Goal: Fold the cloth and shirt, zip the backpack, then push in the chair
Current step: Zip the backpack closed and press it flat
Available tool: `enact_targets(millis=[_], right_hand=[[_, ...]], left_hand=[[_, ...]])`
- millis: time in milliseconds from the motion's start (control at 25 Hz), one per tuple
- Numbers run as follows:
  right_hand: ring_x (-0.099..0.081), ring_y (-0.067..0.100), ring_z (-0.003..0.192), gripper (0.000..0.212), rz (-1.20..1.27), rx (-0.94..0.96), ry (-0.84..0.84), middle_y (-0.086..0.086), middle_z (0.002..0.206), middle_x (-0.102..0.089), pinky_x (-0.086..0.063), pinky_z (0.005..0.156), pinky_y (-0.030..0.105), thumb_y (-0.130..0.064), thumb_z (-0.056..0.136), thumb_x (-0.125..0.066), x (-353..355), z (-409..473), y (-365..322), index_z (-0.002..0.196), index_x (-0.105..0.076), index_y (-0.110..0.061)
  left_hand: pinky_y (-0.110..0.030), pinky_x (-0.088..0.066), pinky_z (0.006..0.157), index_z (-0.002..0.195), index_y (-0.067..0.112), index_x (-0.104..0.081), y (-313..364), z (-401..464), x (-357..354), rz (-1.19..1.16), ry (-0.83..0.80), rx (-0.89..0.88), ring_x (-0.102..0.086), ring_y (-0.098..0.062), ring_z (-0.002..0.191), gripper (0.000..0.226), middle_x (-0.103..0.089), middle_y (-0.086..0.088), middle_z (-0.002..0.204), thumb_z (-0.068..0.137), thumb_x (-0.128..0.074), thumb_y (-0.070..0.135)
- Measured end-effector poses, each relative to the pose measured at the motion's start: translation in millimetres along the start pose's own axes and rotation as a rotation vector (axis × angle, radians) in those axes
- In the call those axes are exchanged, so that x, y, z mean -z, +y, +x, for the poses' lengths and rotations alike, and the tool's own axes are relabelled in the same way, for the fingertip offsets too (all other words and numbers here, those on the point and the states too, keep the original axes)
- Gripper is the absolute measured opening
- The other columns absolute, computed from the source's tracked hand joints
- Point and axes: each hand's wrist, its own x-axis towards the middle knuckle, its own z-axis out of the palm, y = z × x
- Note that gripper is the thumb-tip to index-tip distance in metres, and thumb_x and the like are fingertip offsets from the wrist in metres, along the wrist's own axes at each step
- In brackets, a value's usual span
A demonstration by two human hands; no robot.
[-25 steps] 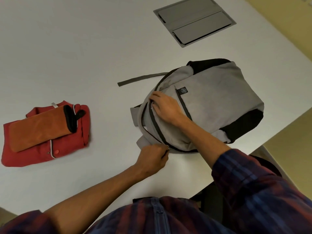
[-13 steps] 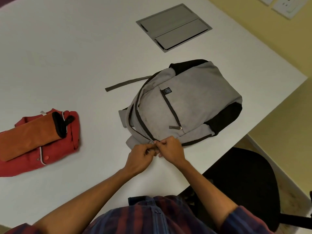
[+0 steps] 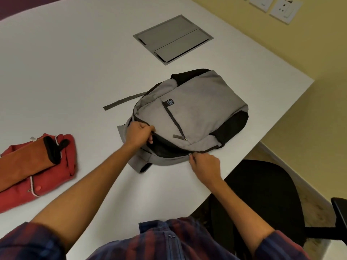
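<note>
Two hands work the open main zip of a soft grey backpack (image 3: pixel 195 109) lying flat near the table's (image 3: pixel 75 72) front edge.

Nearest, the right hand (image 3: pixel 205 166) pinches the small metal zip slider (image 3: pixel 190 154) at its fingertips, fingers curled narrow around it; just beyond those fingertips the dark mouth of the compartment gapes. The left hand (image 3: pixel 139 135) grips the upper lip of the opening, fingers curled over the fabric edge, well apart from the slider along the zip track. The bag looks light, limp and nearly empty, so it would likely slide or bunch under a pull; holding the fabric taut ahead of the slider seems the sound grip. Left of the left hand's knuckles, well apart, the folded red shirt (image 3: pixel 47 177) carries the folded orange cloth (image 3: pixel 22 164). The black chair (image 3: pixel 262 194) stands unpushed beside the right forearm.
</note>
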Motion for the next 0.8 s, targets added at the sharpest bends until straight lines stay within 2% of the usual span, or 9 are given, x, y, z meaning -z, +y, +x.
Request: enact_targets(millis=[120, 240, 360, 440, 520, 560, 640, 720, 800], right_hand=[[-0.062, 0.025, 0.057, 0.034, -0.113, -0.122, -0.035, 0.006, 0.066, -0.066, -0.031, 0.052, 0.028, -0.028, 0.099, -0.049, 9, 5, 49, 0.073, -0.066, -0.012], [-0.063, 0.025, 0.064, 0.038, -0.107, -0.233, -0.043, 0.006, 0.074, -0.067, -0.035, 0.055, 0.029, -0.034, 0.101, -0.043, 11, 10, 75, 0.082, -0.068, -0.013], [-0.063, 0.025, 0.069, 0.031, -0.051, -0.275, -0.029, 0.007, 0.079, -0.066, -0.039, 0.055, 0.03, -0.031, 0.099, -0.046, 8, 13, 66, 0.085, -0.065, -0.01], [-0.063, 0.025, 0.072, 0.021, 0.019, -0.251, 0.095, 0.009, 0.085, -0.066, -0.045, 0.056, 0.03, -0.028, 0.092, -0.058, 8, 11, 44, 0.092, -0.065, -0.008], [-0.063, 0.025, 0.08, 0.028, 0.09, -0.186, 0.202, 0.011, 0.096, -0.067, -0.049, 0.063, 0.032, -0.026, 0.084, -0.067, 5, 8, 17, 0.104, -0.064, -0.006], [-0.063, 0.025, 0.086, 0.034, 0.139, -0.132, 0.201, 0.011, 0.103, -0.066, -0.051, 0.068, 0.034, -0.027, 0.083, -0.068, 4, 9, 2, 0.11, -0.062, -0.006], [-0.06, 0.025, 0.104, 0.048, 0.244, 0.011, 0.078, 0.011, 0.121, -0.061, -0.052, 0.084, 0.038, -0.029, 0.085, -0.064, 4, 11, -30, 0.127, -0.055, -0.008], [-0.044, 0.026, 0.131, 0.063, 0.24, 0.147, -0.126, 0.01, 0.146, -0.043, -0.039, 0.106, 0.043, -0.029, 0.088, -0.059, 2, 12, -60, 0.145, -0.036, -0.012], [-0.026, 0.025, 0.143, 0.075, 0.165, 0.223, -0.273, 0.008, 0.159, -0.022, -0.026, 0.113, 0.046, -0.028, 0.09, -0.055, 0, 9, -84, 0.153, -0.016, -0.014]], left_hand=[[-0.03, -0.054, 0.064, 0.066, -0.003, -0.066, 15, 0, 7, -0.092, 0.03, -0.045, -0.061, -0.012, 0.047, 0.027, -0.062, -0.008, 0.053, 0.086, -0.063, 0.015], [-0.03, -0.053, 0.068, 0.065, 0.0, -0.066, 12, -3, 9, -0.116, 0.033, -0.077, -0.062, -0.015, 0.054, 0.027, -0.063, -0.008, 0.055, 0.087, -0.064, 0.016], [-0.034, -0.05, 0.072, 0.062, 0.003, -0.063, -13, -9, 5, 0.097, 0.054, -0.105, -0.057, -0.017, 0.064, 0.03, -0.063, -0.006, 0.063, 0.085, -0.065, 0.021], [-0.04, -0.047, 0.083, 0.062, 0.008, -0.061, -38, -11, 4, 0.314, 0.061, -0.127, -0.054, -0.018, 0.087, 0.032, -0.06, 0.0, 0.082, 0.085, -0.064, 0.029], [-0.045, -0.046, 0.089, 0.061, 0.016, -0.057, -61, -15, 4, 0.447, 0.006, -0.174, -0.049, -0.021, 0.104, 0.038, -0.057, 0.004, 0.094, 0.086, -0.056, 0.045], [-0.044, -0.048, 0.083, 0.059, 0.017, -0.052, -73, -18, 4, 0.465, -0.029, -0.22, -0.051, -0.023, 0.099, 0.043, -0.057, 0.004, 0.088, 0.084, -0.049, 0.051], [-0.034, -0.045, 0.066, 0.059, 0.014, -0.052, -90, -23, 0, 0.504, -0.064, -0.294, -0.056, -0.024, 0.084, 0.046, -0.055, 0.002, 0.078, 0.085, -0.045, 0.05], [-0.029, -0.037, 0.059, 0.063, 0.009, -0.059, -99, -29, -6, 0.537, -0.069, -0.331, -0.058, -0.023, 0.077, 0.043, -0.059, -0.002, 0.082, 0.089, -0.051, 0.042], [-0.028, -0.034, 0.058, 0.065, 0.012, -0.061, -100, -40, -12, 0.542, -0.076, -0.347, -0.058, -0.02, 0.073, 0.04, -0.061, -0.001, 0.084, 0.091, -0.051, 0.041]])
